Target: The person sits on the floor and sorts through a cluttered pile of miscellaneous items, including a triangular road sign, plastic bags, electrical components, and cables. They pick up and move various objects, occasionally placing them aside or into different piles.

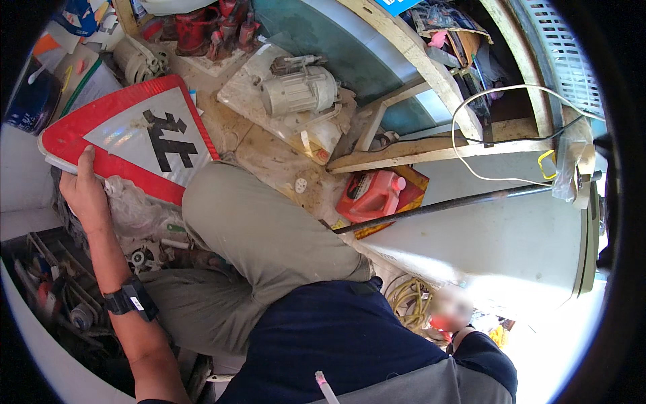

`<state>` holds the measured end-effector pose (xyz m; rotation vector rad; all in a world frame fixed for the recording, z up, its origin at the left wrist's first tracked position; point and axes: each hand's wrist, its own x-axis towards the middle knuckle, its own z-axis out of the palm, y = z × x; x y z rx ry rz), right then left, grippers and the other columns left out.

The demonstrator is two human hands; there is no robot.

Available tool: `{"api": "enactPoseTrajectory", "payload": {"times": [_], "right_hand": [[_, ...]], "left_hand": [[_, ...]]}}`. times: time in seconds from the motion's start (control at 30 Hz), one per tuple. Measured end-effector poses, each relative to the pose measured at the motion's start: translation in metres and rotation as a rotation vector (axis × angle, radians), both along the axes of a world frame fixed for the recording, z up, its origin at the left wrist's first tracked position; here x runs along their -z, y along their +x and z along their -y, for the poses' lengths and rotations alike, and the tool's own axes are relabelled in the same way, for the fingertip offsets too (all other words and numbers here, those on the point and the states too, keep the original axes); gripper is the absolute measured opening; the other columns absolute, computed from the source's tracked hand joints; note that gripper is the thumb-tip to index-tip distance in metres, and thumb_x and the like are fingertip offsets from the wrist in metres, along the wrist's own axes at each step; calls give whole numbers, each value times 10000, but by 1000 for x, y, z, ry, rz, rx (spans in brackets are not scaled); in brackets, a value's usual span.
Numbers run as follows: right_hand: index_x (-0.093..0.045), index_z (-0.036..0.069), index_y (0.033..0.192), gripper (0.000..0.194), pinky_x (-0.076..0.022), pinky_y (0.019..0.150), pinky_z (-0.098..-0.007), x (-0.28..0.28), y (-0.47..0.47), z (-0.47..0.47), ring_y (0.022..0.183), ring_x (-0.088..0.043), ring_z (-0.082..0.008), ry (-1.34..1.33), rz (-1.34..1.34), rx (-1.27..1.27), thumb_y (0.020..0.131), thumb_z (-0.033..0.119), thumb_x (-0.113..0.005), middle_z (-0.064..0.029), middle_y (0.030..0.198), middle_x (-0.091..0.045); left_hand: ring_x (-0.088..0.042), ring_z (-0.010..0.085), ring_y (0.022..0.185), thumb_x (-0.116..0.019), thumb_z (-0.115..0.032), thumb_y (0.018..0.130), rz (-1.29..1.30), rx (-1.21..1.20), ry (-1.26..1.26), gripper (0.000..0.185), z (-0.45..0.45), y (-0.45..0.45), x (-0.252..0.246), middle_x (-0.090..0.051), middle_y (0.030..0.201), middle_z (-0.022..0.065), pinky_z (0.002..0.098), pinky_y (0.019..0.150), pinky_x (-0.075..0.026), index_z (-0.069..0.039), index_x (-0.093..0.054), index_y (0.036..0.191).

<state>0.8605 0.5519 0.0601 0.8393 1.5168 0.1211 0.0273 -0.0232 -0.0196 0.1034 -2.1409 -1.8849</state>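
Note:
My left hand (88, 194) grips the lower left edge of a triangular warning sign (123, 91), its thumb on the red border. The sign has a white middle with a black character and leans tilted beside my knee. A dark band sits round my left wrist. Under the sign lies a crumpled clear plastic bag (133, 204). At the lower right my right arm reaches back past my torso; its hand area (451, 315) is blurred, so what it holds cannot be told. A cigarette (325, 386) juts in at the bottom edge.
A dusty electric motor (300, 91) rests on a board (242, 83) ahead. Red bottle jacks (247, 33) stand behind. A red jug (371, 197) lies near a black pole (444, 207). A wooden frame (434, 151) and a coiled hose (411, 303) are right; a tool bin (30, 323) is left.

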Motion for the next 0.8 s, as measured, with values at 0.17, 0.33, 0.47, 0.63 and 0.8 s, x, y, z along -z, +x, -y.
{"api": "enactPoseTrajectory", "payload": {"times": [0.17,0.33,0.47,0.63,0.8], "right_hand": [[-711,71,960,245,-519,763,-462,7,-67,21,893,-651,-353,-135,-70,-137,847,284,-671,-151,940,-675],[-745,34,979,256,-537,854,-509,192,-358,61,983,-686,-421,-528,-875,-124,833,238,-689,-221,979,-722],[-716,-22,1052,272,-550,858,-499,229,-521,84,956,-693,-435,-533,-1161,-169,855,160,-675,-254,957,-713],[-723,-44,1066,255,-565,871,-518,288,-648,76,1012,-681,-471,-146,-999,-345,881,115,-650,-319,1136,-668],[-489,-27,1459,594,-463,1068,-584,375,-639,55,1490,-263,-505,64,-1050,-307,896,87,-639,-351,1579,-302]], "left_hand": [[-660,170,973,-679,-153,950,95,1,-2,335,-1,0,-2,-729,1130,126,308,909,-497,92,-679,1178],[-656,165,980,-680,-160,950,80,-24,-23,337,-5,1,-6,-732,1116,122,307,920,-492,99,-683,1166],[-652,166,990,-676,-161,950,55,-12,-24,343,-5,1,-8,-733,1111,117,304,932,-485,104,-681,1167],[-647,162,988,-675,-154,945,54,-26,-54,324,-2,1,-7,-731,1097,107,301,925,-483,98,-693,1148],[-648,163,964,-686,-155,937,131,-61,-130,309,2,1,-6,-727,1089,106,302,901,-490,84,-699,1134]]}}
